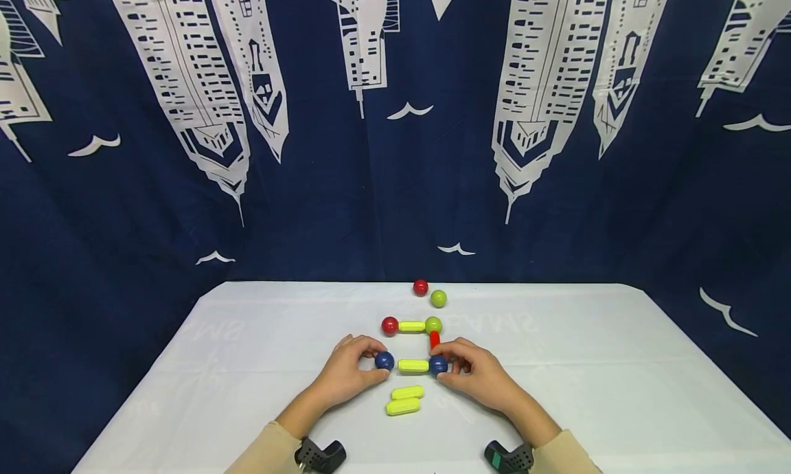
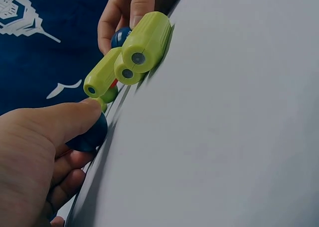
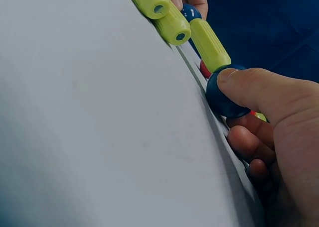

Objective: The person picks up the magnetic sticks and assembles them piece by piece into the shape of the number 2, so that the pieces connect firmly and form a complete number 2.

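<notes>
My left hand pinches a blue ball between thumb and fingers, a small gap left of a yellow-green ribbed rod. That rod's right end meets a second blue ball, which my right hand grips with its thumb in front. From this ball a red rod, partly hidden by my fingers, runs back to a green ball. Another yellow-green rod links the green ball to a red ball on the left.
Two loose yellow-green rods, a far one and a near one, lie side by side in front of the joined pieces. Toward the back edge of the white table sit a loose red ball and green ball. A dark blue curtain hangs behind.
</notes>
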Available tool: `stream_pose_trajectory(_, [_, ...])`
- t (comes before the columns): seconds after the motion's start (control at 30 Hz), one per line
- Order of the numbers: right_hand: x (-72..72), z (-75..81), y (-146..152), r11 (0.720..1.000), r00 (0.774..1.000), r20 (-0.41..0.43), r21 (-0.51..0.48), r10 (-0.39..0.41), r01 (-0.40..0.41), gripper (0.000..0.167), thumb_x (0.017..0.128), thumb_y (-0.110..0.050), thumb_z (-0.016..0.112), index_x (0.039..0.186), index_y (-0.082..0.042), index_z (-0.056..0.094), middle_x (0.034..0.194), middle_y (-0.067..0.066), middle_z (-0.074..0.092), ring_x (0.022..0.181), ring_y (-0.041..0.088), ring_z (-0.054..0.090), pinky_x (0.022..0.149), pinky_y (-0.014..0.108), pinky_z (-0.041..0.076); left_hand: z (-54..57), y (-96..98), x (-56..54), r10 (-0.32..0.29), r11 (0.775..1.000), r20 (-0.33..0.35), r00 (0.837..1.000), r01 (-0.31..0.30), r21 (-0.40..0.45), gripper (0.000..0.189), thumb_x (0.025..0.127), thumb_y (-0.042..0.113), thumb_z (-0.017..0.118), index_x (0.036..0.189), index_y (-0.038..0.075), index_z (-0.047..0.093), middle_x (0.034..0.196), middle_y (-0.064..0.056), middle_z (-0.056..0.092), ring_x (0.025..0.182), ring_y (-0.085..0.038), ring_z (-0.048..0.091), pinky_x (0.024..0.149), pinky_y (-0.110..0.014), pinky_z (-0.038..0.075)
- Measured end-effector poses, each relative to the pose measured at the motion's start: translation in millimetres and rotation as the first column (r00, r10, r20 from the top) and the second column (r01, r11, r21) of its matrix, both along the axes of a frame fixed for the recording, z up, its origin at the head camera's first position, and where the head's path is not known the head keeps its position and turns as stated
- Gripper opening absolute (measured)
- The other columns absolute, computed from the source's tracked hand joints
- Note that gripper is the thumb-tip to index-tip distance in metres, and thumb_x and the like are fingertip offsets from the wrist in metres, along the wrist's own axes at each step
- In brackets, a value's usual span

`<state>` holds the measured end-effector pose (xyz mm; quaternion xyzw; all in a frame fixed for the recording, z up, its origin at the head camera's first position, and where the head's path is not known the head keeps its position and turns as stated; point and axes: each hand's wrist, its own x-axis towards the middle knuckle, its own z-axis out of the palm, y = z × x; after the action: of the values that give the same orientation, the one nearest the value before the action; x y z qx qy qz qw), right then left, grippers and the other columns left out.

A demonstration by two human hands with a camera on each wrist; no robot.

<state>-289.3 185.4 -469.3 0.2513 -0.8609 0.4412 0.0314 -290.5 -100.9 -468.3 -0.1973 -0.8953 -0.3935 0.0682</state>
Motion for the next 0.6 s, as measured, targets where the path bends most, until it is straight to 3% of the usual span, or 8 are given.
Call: stream_pose_trajectory(0.6, [-0.4,0.6,-0.1,1.0,0.998,-0.059,0.009,0.017,-0.016,0.038,0.084,-0.015,0.08,0.12,-0.022,0.069,0.099,-0.005,0.064,0.075,0.003,0.055,0.066,0.021,0.048,-3.4,-0.2,-2.6,-0.029,1.0,-0.002,1.0,0.029,-0.007,0.033,0.077,0.033,0.086,0.103,0.023,0.069,0.088,0.014,0.063,0.09,-0.008,0.057,0.117,-0.056,0.027])
